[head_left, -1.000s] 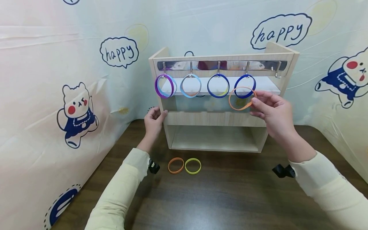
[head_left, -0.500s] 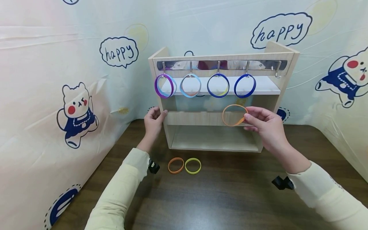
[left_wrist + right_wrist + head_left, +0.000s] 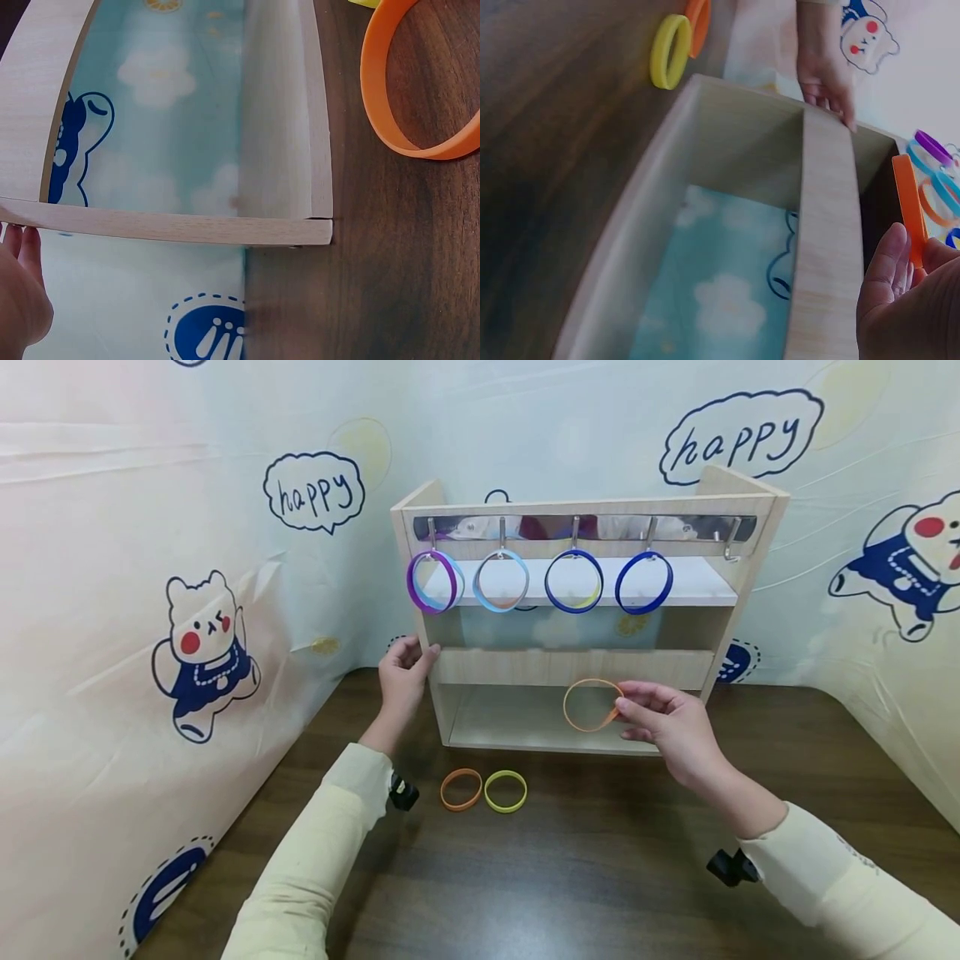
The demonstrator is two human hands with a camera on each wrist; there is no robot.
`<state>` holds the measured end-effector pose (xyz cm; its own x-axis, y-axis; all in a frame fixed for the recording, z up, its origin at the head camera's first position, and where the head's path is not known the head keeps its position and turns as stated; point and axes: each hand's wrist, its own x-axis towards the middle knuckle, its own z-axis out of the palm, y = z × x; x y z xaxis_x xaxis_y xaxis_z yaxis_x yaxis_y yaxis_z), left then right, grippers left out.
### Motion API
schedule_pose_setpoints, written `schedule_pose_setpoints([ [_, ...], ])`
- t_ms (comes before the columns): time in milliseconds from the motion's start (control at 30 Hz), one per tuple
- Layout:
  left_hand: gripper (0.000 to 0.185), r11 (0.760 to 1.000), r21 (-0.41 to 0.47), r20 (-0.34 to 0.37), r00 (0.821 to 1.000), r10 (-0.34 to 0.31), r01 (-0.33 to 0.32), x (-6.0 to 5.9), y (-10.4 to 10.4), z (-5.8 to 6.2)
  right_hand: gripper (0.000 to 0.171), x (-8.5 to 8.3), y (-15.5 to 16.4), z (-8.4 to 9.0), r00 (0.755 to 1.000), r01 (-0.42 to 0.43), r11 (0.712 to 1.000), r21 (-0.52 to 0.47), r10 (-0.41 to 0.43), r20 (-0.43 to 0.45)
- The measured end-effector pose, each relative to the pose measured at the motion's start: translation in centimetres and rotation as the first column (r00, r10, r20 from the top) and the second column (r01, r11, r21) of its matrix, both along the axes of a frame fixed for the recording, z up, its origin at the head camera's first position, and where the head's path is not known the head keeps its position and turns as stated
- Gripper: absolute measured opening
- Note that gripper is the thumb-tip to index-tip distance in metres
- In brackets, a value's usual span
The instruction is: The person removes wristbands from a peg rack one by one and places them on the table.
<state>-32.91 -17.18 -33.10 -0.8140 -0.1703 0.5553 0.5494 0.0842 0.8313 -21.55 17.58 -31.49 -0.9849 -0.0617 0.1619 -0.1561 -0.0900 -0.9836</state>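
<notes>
Right hand [image 3: 675, 731] pinches thin orange silicone wristband [image 3: 592, 705] at its right edge, ring upright w/ opening toward viewer, in front of wooden rack [image 3: 750, 577] lower shelf; left hand [image 3: 402, 675] fingers rest straight on rack's left wall.

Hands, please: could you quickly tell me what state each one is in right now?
Left hand: open, resting on the wooden rack.
Right hand: pinching an orange band.
</notes>
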Motion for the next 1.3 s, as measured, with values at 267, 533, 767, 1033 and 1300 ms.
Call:
schedule_pose_setpoints([
  [267,0.035,1.000,0.001,0.001,1.000,0.008,-0.008,0.0,0.1,0.1,0.035,-0.1,-0.6,-2.7,0.999,-0.016,0.997,0.072,0.014,0.036],
  [533,0.030,1.000,0.011,0.000,1.000,0.007,-0.007,0.1,0.2,0.0,0.038,-0.2,-1.2,-5.5,0.997,-0.055,0.995,0.088,0.049,0.065],
  [767,0.029,1.000,0.012,0.003,1.000,0.011,-0.011,0.2,0.2,0.1,0.039,-0.3,-1.4,-7.3,0.990,-0.072,0.990,0.124,0.056,0.128],
  [1033,0.029,1.000,0.014,-0.004,1.000,0.010,-0.010,0.3,0.1,0.1,0.041,-0.2,-1.7,-9.3,0.977,-0.094,0.982,0.164,0.060,0.202],
  [1300,0.029,1.000,0.012,-0.013,1.000,0.008,-0.008,0.5,0.1,0.2,0.037,0.0,-1.9,-10.5,0.969,-0.109,0.981,0.161,0.068,0.239],
])
